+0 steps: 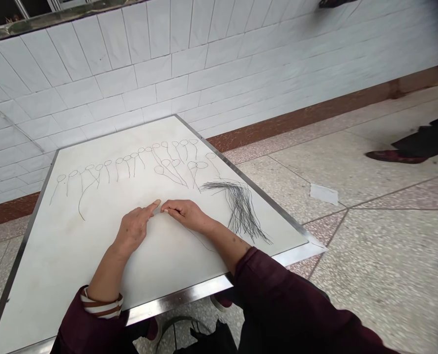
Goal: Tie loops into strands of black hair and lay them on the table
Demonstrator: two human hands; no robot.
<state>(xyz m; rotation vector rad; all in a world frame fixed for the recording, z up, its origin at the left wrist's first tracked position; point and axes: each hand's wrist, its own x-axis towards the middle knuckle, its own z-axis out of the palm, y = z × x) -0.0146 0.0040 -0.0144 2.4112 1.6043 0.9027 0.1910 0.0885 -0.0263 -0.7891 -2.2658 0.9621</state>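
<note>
My right hand (pixel 185 214) is closed in a pinch on a thin dark wire (pixel 200 240), whose tail runs back under the forearm along the tabletop. My left hand (pixel 134 225) is close beside it, fingers curled and the index finger pointing at the right fingertips. What the left fingers hold, if anything, is too small to make out. Ahead of both hands, several wires with a round loop at one end (pixel 107 169) lie in a long row. To the right a bundle of loose straight wires (pixel 243 209) is heaped, partly behind my right forearm.
The white table (pixel 56 265) has a metal edge and stands near a white tiled wall (pixel 130 93). On the speckled floor at the right lies a white piece of paper (pixel 324 193). Another person's shoe (pixel 395 156) and dark trouser leg show farther right.
</note>
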